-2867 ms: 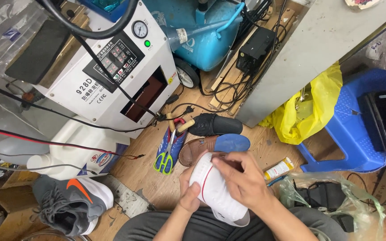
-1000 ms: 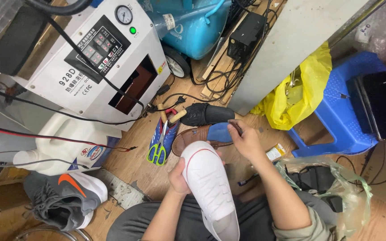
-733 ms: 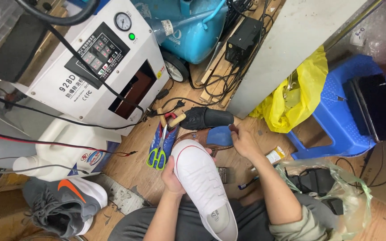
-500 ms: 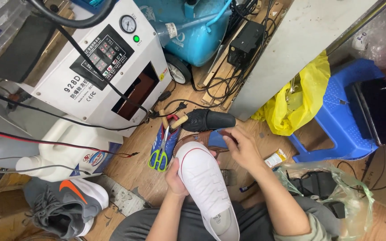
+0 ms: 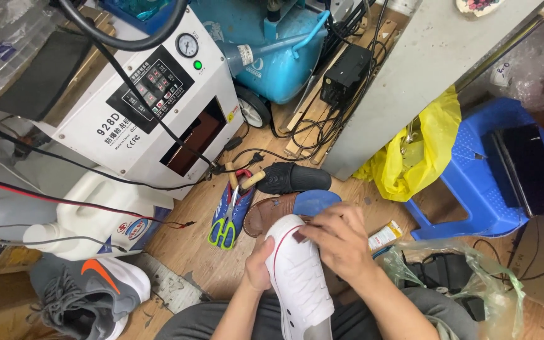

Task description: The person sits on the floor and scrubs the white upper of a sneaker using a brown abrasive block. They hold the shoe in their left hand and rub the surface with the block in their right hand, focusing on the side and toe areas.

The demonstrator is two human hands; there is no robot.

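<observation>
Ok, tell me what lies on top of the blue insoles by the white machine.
Green-handled scissors lie on the blue insoles, and red-handled pliers overlap their far end. Whatever is beneath the insoles is hidden.

Black control panel (image 5: 151, 80) with small red readouts on the white machine at ten o'clock, round blue-and-red label (image 5: 136, 228) on the white jug at eight o'clock, small yellow-white tube (image 5: 385, 235) at four o'clock, yellow bag (image 5: 424, 151) at two o'clock

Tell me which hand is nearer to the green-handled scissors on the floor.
Left. The left hand grips the white shoe on the side facing the scissors; the right hand lies on the shoe's far side, farther away.
</observation>
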